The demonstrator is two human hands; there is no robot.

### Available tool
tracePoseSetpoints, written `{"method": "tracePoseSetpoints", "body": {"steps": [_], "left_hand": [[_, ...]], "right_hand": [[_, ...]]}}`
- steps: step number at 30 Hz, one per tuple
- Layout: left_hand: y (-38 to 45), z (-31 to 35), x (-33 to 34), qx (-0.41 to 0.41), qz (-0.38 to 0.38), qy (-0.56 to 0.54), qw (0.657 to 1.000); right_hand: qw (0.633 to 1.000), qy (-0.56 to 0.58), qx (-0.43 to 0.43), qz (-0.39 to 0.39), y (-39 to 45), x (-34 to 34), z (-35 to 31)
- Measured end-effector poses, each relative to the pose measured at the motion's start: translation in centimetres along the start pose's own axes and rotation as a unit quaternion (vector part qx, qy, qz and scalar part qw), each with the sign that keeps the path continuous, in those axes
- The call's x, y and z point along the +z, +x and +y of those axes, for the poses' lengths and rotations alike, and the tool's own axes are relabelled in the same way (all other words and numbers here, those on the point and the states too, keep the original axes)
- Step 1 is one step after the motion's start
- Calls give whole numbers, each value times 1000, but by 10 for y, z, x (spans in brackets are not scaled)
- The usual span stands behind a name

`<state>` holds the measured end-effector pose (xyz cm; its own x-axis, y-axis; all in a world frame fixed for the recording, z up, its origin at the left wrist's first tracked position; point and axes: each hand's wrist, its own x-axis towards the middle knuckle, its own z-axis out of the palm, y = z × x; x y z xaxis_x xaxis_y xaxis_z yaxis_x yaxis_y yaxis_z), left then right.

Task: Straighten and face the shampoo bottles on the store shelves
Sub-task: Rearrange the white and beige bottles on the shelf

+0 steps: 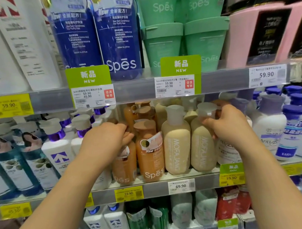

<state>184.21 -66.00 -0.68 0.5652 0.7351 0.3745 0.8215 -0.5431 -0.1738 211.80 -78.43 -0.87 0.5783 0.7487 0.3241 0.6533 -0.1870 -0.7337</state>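
On the middle shelf [154, 188] stand two orange Spes bottles and two beige MOFAJANG bottles. My left hand [106, 137] curls over the cap of the left orange bottle [124, 165], hiding its top. Beside it the right orange bottle [149, 151] stands upright with its label facing out. My right hand [225, 123] grips the neck of the right beige bottle [202, 150], just under its clear cap. The left beige bottle [176, 141] stands untouched between my two hands.
White bottles with purple collars [57, 150] and teal bottles [8, 166] stand at the left, white and blue bottles [297, 127] at the right. The shelf above carries blue Spes bottles [117, 34] and green tubs [184, 36]; more bottles fill the lower shelf.
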Motion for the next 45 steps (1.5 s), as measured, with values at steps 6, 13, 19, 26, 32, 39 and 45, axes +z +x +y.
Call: {"method": "tracePoseSetpoints", "body": {"steps": [6, 13, 19, 26, 32, 39, 45], "left_hand": [[3, -8, 0, 41, -21, 15, 999], [6, -5, -14, 53, -98, 20, 994], [13, -7, -10, 54, -106, 4, 993], [25, -1, -6, 23, -130, 39, 991], [22, 10, -13, -20, -140, 125, 982], [23, 14, -18, -61, -132, 134, 980], [21, 23, -23, -70, -130, 157, 976]], "right_hand": [[999, -44, -5, -3, 2, 2, 1], [999, -43, 16, -9, 1, 3, 3], [1000, -7, 3, -5, -5, -2, 0], [998, 67, -12, -3, -8, -14, 3], [997, 63, -33, -26, -10, -26, 12], [995, 66, -51, -49, -6, -29, 16], [992, 101, -48, -54, -1, -35, 16]]}}
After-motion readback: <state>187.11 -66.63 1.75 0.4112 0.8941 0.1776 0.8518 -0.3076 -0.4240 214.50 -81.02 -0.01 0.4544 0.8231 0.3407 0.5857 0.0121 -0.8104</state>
